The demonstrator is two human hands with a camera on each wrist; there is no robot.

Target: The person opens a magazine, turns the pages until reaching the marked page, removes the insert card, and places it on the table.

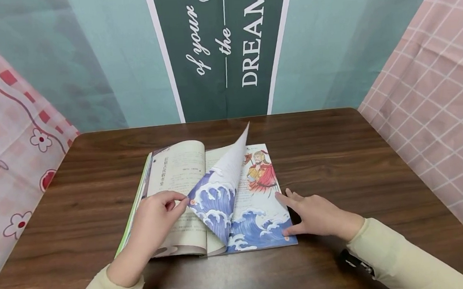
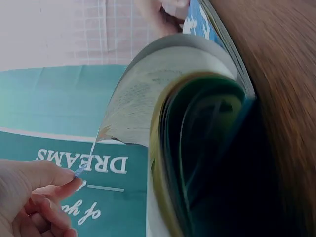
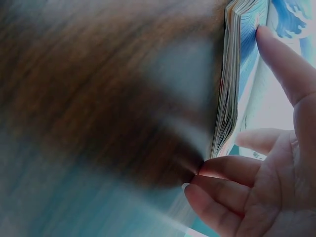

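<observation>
An open illustrated book lies on the dark wooden table. My left hand pinches the corner of a lifted page printed with blue waves, holding it curled up over the middle of the book. In the left wrist view the fingertips pinch the page's thin edge. My right hand lies flat, fingers spread, on the right-hand page by the book's right edge. The right wrist view shows its thumb on the wave picture beside the page stack.
A green banner with white lettering hangs behind the table. Pink patterned cloths flank it left and right. Bare tabletop lies around the book on all sides. A dark wrist strap shows at each cuff.
</observation>
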